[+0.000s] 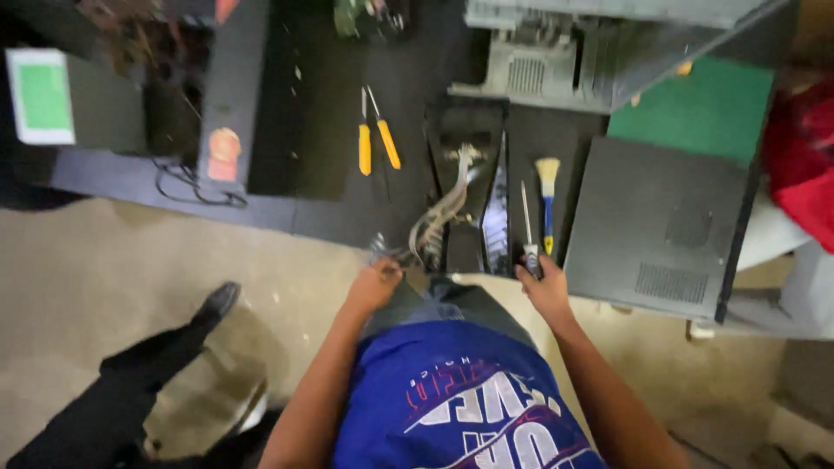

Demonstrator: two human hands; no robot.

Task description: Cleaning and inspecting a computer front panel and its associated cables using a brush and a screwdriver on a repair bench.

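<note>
1. The screwdriver (527,227) lies on the dark bench (321,187) straight ahead of you, shaft pointing away. Your right hand (546,288) is closed over its handle at the bench's near edge.
2. Your left hand (375,285) is curled at the bench edge on the end of a grey cable bundle (439,217). I cannot tell whether it grips the cables or only rests on them. Your hands are apart, with the open unit between them.
3. The black unit (465,187) lies opened up on the bench, with the cables spilling out of it towards you. So, as I judge it, the opening up is done and work on the inside is under way. Nothing here shows how much is left.
4. Just right of the screwdriver lies a brush (547,200). Beyond that lies a dark case panel (660,226), flat and off its machine.
5. Two yellow-handled drivers (375,139) lie apart to the left, untouched.
6. Hard to make out: the screwdriver's tip, any screws, and the unit's inside, which is dark and blurred. The grey case (556,61) at the top is cut off by the frame. The bench's left end is in shadow.
</note>
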